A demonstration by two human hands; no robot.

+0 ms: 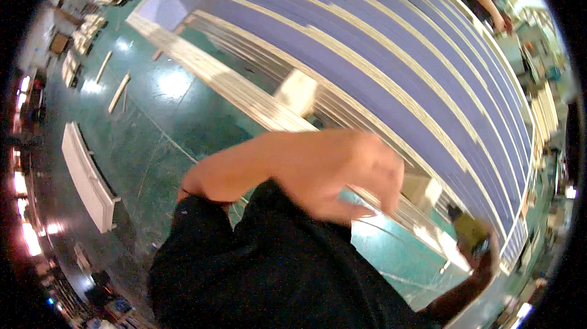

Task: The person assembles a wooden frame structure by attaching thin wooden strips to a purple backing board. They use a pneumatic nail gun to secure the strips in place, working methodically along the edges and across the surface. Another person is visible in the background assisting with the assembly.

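Our hands differ: the left hand point(330, 173), blurred, hovers loosely curled over the long purple-and-pale shelf frame point(367, 60) lying on the green floor point(159, 121), while the right hand point(480, 249) grasps a small olive tool point(469, 232) beside it.

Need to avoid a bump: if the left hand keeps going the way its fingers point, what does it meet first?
The left hand, blurred, points its fingers down and right toward the pale wooden edge rail of the long blue slatted frame. That rail looks like the first contact, though depth is unclear.
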